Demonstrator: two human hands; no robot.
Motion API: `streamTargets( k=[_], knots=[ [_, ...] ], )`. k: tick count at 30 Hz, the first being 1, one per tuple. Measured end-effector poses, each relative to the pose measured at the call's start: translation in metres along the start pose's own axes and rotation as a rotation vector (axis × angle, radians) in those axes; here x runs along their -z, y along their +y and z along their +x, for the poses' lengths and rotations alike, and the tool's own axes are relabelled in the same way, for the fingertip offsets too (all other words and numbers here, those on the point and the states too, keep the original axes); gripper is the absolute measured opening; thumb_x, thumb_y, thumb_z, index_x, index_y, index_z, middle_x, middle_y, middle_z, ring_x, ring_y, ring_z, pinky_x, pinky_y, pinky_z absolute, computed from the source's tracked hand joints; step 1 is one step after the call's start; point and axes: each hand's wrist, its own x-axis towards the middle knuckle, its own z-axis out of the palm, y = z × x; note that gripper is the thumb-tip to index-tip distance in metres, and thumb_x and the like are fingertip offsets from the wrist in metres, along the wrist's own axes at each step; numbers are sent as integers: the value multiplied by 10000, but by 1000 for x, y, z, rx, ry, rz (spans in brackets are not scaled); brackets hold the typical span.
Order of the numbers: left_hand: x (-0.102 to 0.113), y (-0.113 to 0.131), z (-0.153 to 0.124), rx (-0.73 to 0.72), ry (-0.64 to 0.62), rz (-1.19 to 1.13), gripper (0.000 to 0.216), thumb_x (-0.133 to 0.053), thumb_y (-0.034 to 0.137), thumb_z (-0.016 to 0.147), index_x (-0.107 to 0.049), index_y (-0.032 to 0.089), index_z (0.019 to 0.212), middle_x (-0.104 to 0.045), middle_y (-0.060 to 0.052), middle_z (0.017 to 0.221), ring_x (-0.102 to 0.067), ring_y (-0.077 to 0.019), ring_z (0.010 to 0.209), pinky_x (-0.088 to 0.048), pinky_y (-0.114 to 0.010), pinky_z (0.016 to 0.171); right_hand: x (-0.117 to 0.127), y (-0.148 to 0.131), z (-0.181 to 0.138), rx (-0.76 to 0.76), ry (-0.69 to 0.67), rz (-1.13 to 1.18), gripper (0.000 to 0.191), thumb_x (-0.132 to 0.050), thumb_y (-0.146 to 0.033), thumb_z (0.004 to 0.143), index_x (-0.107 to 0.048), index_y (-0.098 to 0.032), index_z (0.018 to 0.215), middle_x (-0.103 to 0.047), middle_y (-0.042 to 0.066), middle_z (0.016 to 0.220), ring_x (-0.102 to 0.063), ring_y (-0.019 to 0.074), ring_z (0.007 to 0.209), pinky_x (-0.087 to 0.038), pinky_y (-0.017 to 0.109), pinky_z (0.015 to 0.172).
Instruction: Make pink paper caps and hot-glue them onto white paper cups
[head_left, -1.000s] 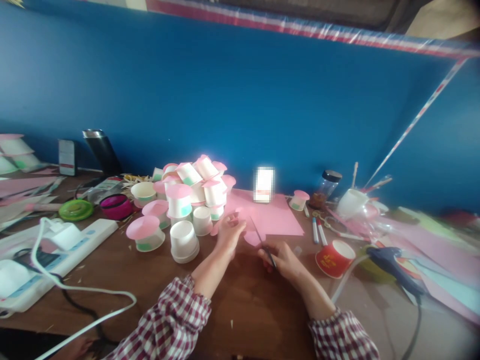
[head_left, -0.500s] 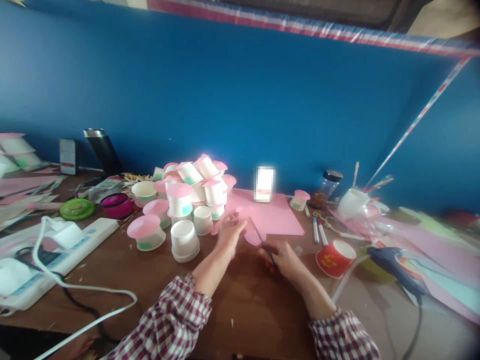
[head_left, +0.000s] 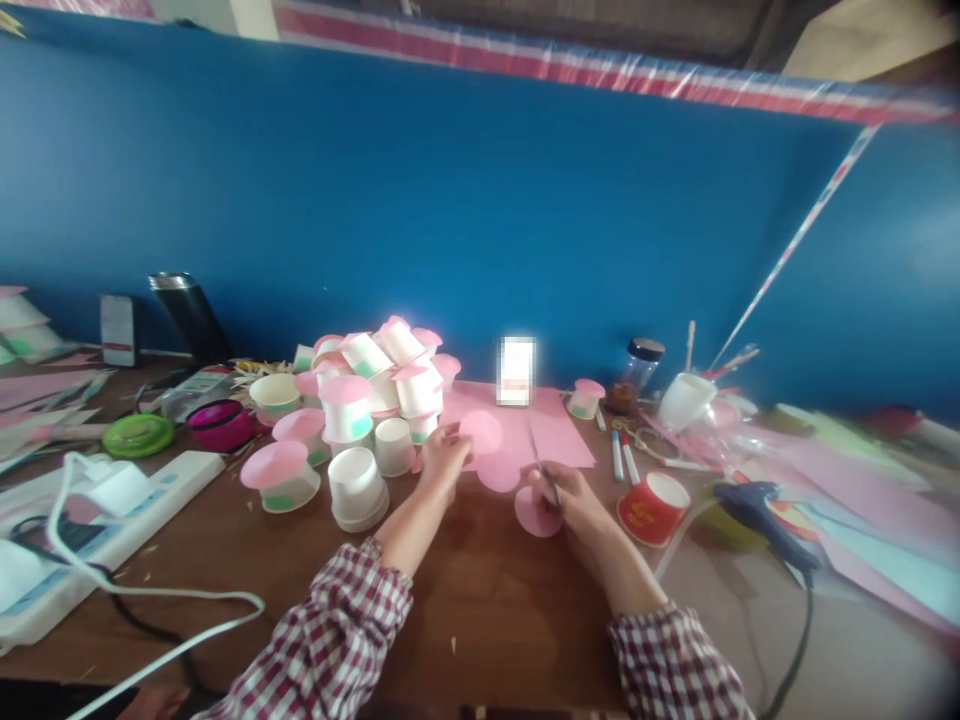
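My left hand (head_left: 442,462) is closed on the edge of a pink paper circle (head_left: 481,432), held upright over the pink sheet. My right hand (head_left: 571,503) grips dark-handled scissors (head_left: 534,440), their thin blades pointing away from me. Another pink paper circle (head_left: 534,515) is at the right hand's fingers; whether they hold it or it lies beneath them I cannot tell. Between the hands, one more pink circle (head_left: 499,474) overlaps the near edge of the pink sheet (head_left: 559,437). Left of my left hand stand white paper cups (head_left: 355,482) without pink discs.
Piled cups with pink discs (head_left: 346,405) fill the left middle. A lit phone (head_left: 516,372) leans behind the sheet. To the right are markers (head_left: 618,457), a red cup (head_left: 652,508) and a glue gun (head_left: 769,520). A corded power strip (head_left: 180,482) lies left.
The left hand has brought up a pink circle that now faces me. A second circle has come into view under the right hand. The camera view has shifted slightly.
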Motion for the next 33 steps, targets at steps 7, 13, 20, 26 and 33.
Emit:
streamTargets(
  k=[7,13,20,26,33],
  knots=[
    [-2,18,-1,-232,20,311,501,-679,176,639,-566,130,1125,-613,-152,1137,-569,-261,1068,-440,-357,879,2,-4,2,11,235,136,408,-681,-506,698,-649,-138,872,-539,-26,533,-483,86,475,-311,190,426],
    [-15,5,-49,-392,-347,810,184,-622,377,709,-678,203,730,-661,-63,756,-617,-231,742,-450,-330,705,6,-2,3,67,316,240,404,-689,-492,693,-642,-146,896,-539,-30,562,-493,94,487,-350,205,451],
    [-30,-10,-75,-386,-459,1148,250,-684,364,624,-654,203,814,-607,-121,974,-566,-303,958,-423,-328,722,5,-4,3,97,275,185,423,-668,-495,713,-632,-139,938,-548,-30,554,-483,93,466,-345,205,433],
    [-26,-13,-59,-272,-463,777,210,-650,199,628,-634,213,837,-659,-40,773,-609,-224,749,-436,-300,667,5,-1,5,131,288,224,395,-682,-478,709,-633,-150,923,-544,-39,558,-487,96,478,-386,218,455],
    [-16,-13,-35,-200,-405,382,400,-596,249,744,-582,144,1129,-658,-108,1104,-610,-221,1003,-474,-305,837,2,1,5,171,292,167,363,-640,-482,753,-637,-154,909,-543,-33,564,-502,102,509,-427,236,515]
  ],
)
